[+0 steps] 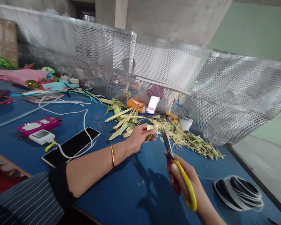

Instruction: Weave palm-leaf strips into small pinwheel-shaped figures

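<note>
My left hand (138, 135) reaches across the blue table (121, 190) and pinches a pale leaf strip (151, 127) between thumb and fingers. My right hand (186, 176) grips red and yellow scissors (175, 165), blades pointing up and away toward that strip, their tips just to its right. Behind both hands lies a heap of green and yellow leaf strips (124, 120) and a spread of fine leaf trimmings (192, 140).
A black phone (71, 146) on a white cable, a white charger (41, 136) and a pink power bank (38, 124) lie at left. A coil of black and white cord (239, 191) sits at right. A perforated metal screen (201, 81) borders the back. Coloured paper lies far left.
</note>
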The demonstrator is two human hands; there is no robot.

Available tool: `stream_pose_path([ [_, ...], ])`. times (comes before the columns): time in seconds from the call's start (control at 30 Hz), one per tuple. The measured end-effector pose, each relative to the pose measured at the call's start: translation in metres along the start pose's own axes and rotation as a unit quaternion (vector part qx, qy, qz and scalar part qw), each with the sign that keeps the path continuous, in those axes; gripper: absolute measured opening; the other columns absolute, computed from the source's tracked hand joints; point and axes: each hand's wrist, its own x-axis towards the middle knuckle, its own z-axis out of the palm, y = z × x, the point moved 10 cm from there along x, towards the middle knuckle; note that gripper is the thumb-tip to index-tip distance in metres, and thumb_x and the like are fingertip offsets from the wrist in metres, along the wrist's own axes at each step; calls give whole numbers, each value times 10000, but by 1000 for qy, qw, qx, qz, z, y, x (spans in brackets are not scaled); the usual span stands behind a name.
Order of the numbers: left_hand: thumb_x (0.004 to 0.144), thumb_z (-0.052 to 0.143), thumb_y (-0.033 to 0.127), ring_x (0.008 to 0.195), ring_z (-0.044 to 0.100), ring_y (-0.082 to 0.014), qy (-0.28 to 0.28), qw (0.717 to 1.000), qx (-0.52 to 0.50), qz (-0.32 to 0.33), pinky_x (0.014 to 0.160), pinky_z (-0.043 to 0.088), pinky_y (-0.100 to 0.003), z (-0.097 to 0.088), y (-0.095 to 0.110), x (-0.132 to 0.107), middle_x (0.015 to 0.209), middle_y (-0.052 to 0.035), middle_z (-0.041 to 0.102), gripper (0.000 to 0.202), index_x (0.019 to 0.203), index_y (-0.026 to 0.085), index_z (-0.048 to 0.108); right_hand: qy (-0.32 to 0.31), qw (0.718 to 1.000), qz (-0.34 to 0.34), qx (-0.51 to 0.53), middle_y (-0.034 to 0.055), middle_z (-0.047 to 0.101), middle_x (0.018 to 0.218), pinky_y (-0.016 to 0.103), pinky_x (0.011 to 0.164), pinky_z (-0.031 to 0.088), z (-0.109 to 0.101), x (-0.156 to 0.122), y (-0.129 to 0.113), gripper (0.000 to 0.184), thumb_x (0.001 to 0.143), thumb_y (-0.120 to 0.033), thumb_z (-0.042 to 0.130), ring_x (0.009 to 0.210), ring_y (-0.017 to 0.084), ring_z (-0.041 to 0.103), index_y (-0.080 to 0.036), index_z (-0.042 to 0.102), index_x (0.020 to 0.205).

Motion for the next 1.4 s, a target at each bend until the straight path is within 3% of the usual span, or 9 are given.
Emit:
stream_pose_path([
  [0.1,742,701,148,607,629,-121,15,1000,25,6,610,526,-282,-2,-2,1,702,-7,633,152,886,132,658,45,999,13,22,-44,523,595,194,347,305,-7,3,2,611,691,-502,789,417,77,412,-184,633,1190],
  [0.2,708,684,116,621,615,-119,8,986,143,90,594,518,-268,5,11,-7,766,-10,634,228,932,151,659,97,990,44,89,-44,568,600,183,345,320,-15,5,2,621,606,-459,854,418,74,438,-196,642,1128],
  [0.37,741,644,109,740,631,-130,-47,898,345,268,682,527,-249,39,27,-42,876,-25,666,339,1069,194,642,167,968,57,179,-31,635,657,179,368,390,-27,3,-1,650,512,-401,905,440,79,492,-196,627,1064],
  [0.6,766,616,68,810,643,-134,-115,828,426,346,751,533,-255,66,14,-74,925,-30,680,402,1151,178,585,167,973,49,152,-69,586,560,161,327,342,-29,6,5,640,511,-337,909,399,81,469,-220,612,1066],
  [0.73,755,647,99,797,650,-128,-125,850,407,311,739,528,-245,66,10,-74,947,-28,687,393,1133,191,595,171,973,32,149,-72,582,554,169,334,350,-30,6,3,591,543,-348,892,392,76,446,-222,611,1048],
  [0.87,790,685,317,713,633,-134,-71,910,332,236,675,511,-253,50,14,-64,817,-26,673,182,886,173,629,176,970,14,165,-72,569,562,185,359,378,-32,4,-5,543,541,-345,893,420,85,468,-219,614,989],
  [1.03,906,477,494,598,570,-126,-35,970,232,65,623,464,-272,34,-3,-45,628,-33,616,461,613,166,618,150,979,2,141,-67,556,544,200,373,381,-31,5,-10,483,636,-380,844,417,93,468,-225,617,1033],
  [1.17,753,703,369,631,563,-116,-128,978,159,-50,666,471,-268,51,-29,-46,674,-12,647,213,711,161,690,137,983,-1,124,-73,563,558,199,371,364,-30,5,-8,511,633,-347,844,413,89,457,-237,604,1071],
  [1.4,666,767,189,776,624,-137,-162,981,104,-15,830,474,-303,58,-30,-46,797,-19,707,121,779,171,728,150,987,-13,63,-66,597,614,195,358,310,-31,3,-18,546,605,-363,839,401,65,409,-222,583,1067],
])
